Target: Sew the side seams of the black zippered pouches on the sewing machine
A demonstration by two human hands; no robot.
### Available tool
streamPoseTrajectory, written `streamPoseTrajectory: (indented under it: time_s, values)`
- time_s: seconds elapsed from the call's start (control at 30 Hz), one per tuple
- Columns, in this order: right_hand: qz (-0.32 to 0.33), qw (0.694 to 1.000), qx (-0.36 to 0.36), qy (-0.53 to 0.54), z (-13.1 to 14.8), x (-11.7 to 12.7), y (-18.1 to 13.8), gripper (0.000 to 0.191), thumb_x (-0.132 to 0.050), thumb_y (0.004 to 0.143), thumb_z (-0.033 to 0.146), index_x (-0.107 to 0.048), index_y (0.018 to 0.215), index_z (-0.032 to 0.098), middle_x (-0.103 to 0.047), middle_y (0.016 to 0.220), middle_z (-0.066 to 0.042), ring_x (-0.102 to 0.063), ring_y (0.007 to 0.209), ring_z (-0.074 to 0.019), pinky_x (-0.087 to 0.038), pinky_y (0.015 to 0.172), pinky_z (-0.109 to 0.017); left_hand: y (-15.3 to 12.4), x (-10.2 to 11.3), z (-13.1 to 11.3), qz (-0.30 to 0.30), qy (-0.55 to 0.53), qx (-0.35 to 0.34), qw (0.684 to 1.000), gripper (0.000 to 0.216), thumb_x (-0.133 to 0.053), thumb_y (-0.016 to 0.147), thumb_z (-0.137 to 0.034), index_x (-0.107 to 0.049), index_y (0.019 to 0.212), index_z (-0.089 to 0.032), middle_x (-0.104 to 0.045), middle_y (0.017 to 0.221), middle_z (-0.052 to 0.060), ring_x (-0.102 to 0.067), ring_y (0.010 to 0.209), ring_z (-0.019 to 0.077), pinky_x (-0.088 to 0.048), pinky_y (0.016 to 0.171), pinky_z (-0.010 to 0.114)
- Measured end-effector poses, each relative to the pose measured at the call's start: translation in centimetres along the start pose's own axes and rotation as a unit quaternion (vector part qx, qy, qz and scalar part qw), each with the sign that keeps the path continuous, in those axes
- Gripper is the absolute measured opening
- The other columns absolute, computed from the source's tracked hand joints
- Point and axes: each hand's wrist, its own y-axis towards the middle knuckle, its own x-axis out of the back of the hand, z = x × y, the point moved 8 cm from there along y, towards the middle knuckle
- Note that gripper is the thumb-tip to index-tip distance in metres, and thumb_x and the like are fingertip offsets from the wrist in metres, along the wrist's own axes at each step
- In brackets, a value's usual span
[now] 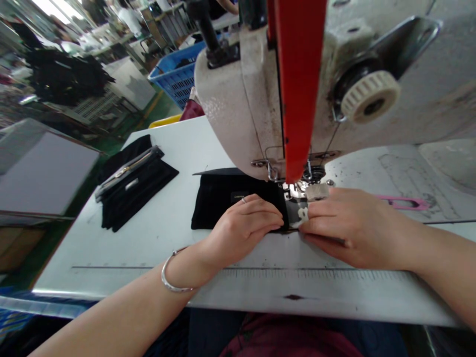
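Observation:
A black fabric piece with a small label lies on the white table under the sewing machine's presser foot. My left hand lies on the fabric with its fingers pressed together, holding the cloth down just left of the needle. Wearing a silver bangle, that arm comes in from the lower left. My right hand pinches the fabric's patterned edge right below the presser foot, fingers closed on it. The sewing machine head towers above both hands, with a red strip hanging down its front.
A stack of black zippered fabric pieces lies at the table's left. Pink thread snips rest to the right of the machine. A ruler scale runs along the table's front. A blue crate and dark cloth piles stand behind.

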Motion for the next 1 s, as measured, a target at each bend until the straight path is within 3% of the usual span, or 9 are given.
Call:
streamPoseTrajectory:
  time_s: [0.13, 0.33, 0.53, 0.73, 0.83, 0.93, 1.0]
  values:
    - [0.004, 1.0, -0.002, -0.003, 0.0, 0.0, -0.1, 0.024, -0.05, 0.1, 0.026, -0.074, 0.1, 0.022, -0.069, 0.082, -0.001, -0.061, 0.078, -0.019, -0.034, 0.07, -0.037, 0.0, 0.0, -0.3, 0.004, 0.012, -0.012, 1.0, 0.019, -0.061, 0.095, -0.005, -0.072, 0.104, -0.017, -0.075, 0.104, 0.006, -0.068, 0.096, 0.0168, -0.056, 0.091, 0.035]
    - [-0.017, 1.0, 0.009, -0.01, 0.8, -0.3, 0.4, 0.023, -0.053, 0.098, 0.026, -0.068, 0.114, 0.02, -0.069, 0.089, -0.003, -0.061, 0.08, -0.0191, -0.032, 0.068, -0.036, 0.2, 1.1, 0.8, -0.066, -0.036, 0.085, 0.993, 0.011, -0.067, 0.092, -0.006, -0.072, 0.096, -0.016, -0.073, 0.096, 0.004, -0.069, 0.094, 0.0136, -0.058, 0.086, 0.026]
    - [-0.02, 0.999, 0.014, -0.031, 1.1, -0.6, 0.7, 0.017, -0.054, 0.097, 0.023, -0.069, 0.103, 0.019, -0.065, 0.079, -0.001, -0.058, 0.076, -0.0183, -0.027, 0.066, -0.036, -0.1, 0.3, -0.7, -0.013, 0.028, -0.015, 0.999, 0.017, -0.064, 0.093, -0.004, -0.072, 0.104, -0.015, -0.075, 0.104, 0.005, -0.067, 0.097, 0.016, -0.056, 0.091, 0.033]
    - [-0.022, 1.0, 0.012, -0.015, 0.5, 0.2, 0.2, 0.023, -0.051, 0.099, 0.023, -0.074, 0.1, 0.02, -0.064, 0.073, -0.001, -0.057, 0.069, -0.0173, -0.031, 0.065, -0.036, -0.2, -0.3, -1.2, 0.035, 0.096, -0.034, 0.994, 0.015, -0.06, 0.097, -0.01, -0.071, 0.105, -0.016, -0.075, 0.108, 0.005, -0.068, 0.1, 0.0173, -0.058, 0.091, 0.033]
    - [-0.04, 0.999, -0.007, -0.008, 0.2, 0.6, 0.2, 0.024, -0.05, 0.1, 0.024, -0.074, 0.099, 0.021, -0.071, 0.09, -0.004, -0.061, 0.077, -0.0182, -0.039, 0.068, -0.035, -0.3, -0.2, -1.4, 0.043, 0.101, -0.057, 0.992, 0.017, -0.06, 0.096, -0.009, -0.07, 0.107, -0.016, -0.075, 0.109, 0.006, -0.069, 0.102, 0.0167, -0.058, 0.094, 0.033]
    - [-0.049, 0.999, 0.01, -0.015, 0.9, 0.5, 0.3, 0.024, -0.052, 0.098, 0.021, -0.071, 0.113, 0.019, -0.071, 0.114, -0.007, -0.065, 0.093, -0.0213, -0.047, 0.077, -0.037, -0.6, -0.1, -1.8, 0.053, 0.101, -0.092, 0.989, 0.022, -0.058, 0.095, -0.005, -0.069, 0.112, -0.014, -0.075, 0.113, 0.008, -0.069, 0.109, 0.0177, -0.058, 0.099, 0.034]
    - [-0.045, 0.999, 0.021, -0.02, 1.4, 0.1, 0.4, 0.027, -0.055, 0.095, 0.018, -0.07, 0.117, 0.018, -0.072, 0.116, -0.009, -0.067, 0.096, -0.0221, -0.05, 0.079, -0.039, -0.8, -0.1, -1.9, 0.056, 0.103, -0.106, 0.987, 0.023, -0.058, 0.094, -0.005, -0.069, 0.112, -0.013, -0.075, 0.114, 0.008, -0.069, 0.111, 0.0181, -0.058, 0.1, 0.034]
